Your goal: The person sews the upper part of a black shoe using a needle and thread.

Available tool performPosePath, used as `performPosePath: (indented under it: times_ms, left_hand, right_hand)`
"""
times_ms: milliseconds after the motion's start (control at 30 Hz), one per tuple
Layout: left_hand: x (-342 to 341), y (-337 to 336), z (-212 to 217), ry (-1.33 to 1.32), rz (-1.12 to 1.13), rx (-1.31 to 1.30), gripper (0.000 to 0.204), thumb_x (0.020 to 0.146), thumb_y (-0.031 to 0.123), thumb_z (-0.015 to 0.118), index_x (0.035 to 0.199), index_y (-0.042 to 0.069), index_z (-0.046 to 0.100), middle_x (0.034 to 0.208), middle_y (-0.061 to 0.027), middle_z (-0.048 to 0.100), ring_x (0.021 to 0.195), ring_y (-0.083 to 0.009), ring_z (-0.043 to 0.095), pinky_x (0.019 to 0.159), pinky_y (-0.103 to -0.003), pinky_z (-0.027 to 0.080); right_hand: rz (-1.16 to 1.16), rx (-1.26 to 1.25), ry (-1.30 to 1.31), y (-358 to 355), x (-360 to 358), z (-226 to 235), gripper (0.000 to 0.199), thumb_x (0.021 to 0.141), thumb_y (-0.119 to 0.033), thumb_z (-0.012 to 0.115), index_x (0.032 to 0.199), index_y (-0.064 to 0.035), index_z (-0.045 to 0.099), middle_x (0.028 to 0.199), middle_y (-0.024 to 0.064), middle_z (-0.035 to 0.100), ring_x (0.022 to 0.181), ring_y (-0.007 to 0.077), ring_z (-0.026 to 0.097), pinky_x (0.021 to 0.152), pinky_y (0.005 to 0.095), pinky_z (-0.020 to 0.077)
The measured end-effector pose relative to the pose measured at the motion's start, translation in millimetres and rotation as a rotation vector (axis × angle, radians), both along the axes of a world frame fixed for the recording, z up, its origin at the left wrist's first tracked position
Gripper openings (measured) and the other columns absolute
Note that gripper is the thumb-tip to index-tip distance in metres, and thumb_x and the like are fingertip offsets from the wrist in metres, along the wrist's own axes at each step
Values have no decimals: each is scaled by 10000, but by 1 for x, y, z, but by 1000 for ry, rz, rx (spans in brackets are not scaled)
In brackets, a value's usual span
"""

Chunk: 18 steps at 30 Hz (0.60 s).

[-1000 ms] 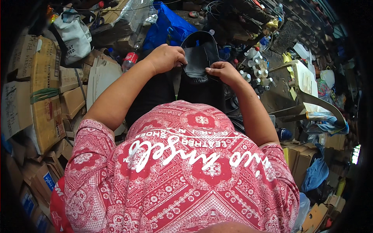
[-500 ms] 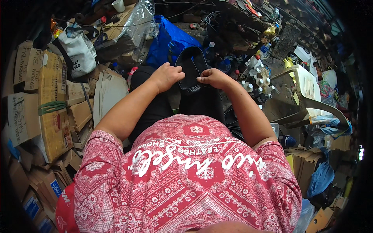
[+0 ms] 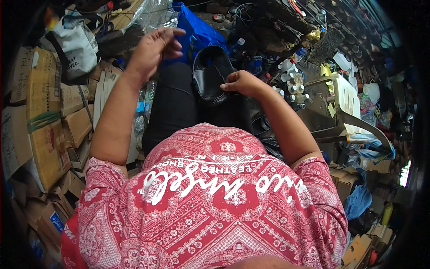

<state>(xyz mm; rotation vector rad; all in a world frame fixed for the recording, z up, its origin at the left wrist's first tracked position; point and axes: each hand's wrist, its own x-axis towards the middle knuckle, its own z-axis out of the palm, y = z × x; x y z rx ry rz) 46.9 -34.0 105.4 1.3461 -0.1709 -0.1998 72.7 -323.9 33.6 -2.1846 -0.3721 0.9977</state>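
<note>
A black slipper rests over my dark-trousered thighs, its rounded end pointing away from me. At its right edge my right hand pinches the rim between thumb and fingers. My left hand is raised to the left of the slipper and apart from it, beside a blue bag. Its index finger stretches out to the right while the other fingers bend loosely. I see nothing held in that hand.
Flattened cardboard boxes are stacked at my left, below a white tote bag. Several small bottles stand on the floor to the right, near a worn white plastic chair. A blue cloth hangs lower right.
My left hand has left the slipper's left side, moving up and to the left, and its fingers have loosened. The right hand keeps its pinch on the slipper, which has shifted slightly left.
</note>
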Motion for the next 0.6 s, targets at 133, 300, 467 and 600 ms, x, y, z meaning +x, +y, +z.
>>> performPosePath:
  times_ms: [133,300,467,600]
  left_hand:
    - [-2,-32,-11,-420,33,607,182,901,155,577,1030,71,674,899,-53,610,910,-170,584,835,-301,461]
    - [-2,-84,-73,-464,-247,754,267,783,178,691,1023,70,648,1080,-104,534,1023,-258,548,884,-341,441]
    - [2,-99,-95,-377,-259,693,247,764,208,713,922,60,594,989,-97,507,955,-246,529,834,-335,440]
    - [7,-99,-99,-377,-267,718,251,764,227,713,909,62,591,979,-99,510,946,-244,527,824,-333,439]
  right_hand:
    - [4,-107,-738,14,-48,26,278,741,-334,740,849,-83,690,926,96,603,902,293,597,753,404,458]
    - [77,-94,-672,-1,-49,38,290,775,-323,706,783,-39,644,781,129,588,781,305,608,668,415,459]
    - [87,90,-404,-13,-54,33,218,820,-198,624,771,12,591,723,187,552,671,325,564,626,407,440]
    - [115,97,-497,-22,-62,32,215,821,-179,613,744,15,562,695,182,519,645,315,534,614,404,426]
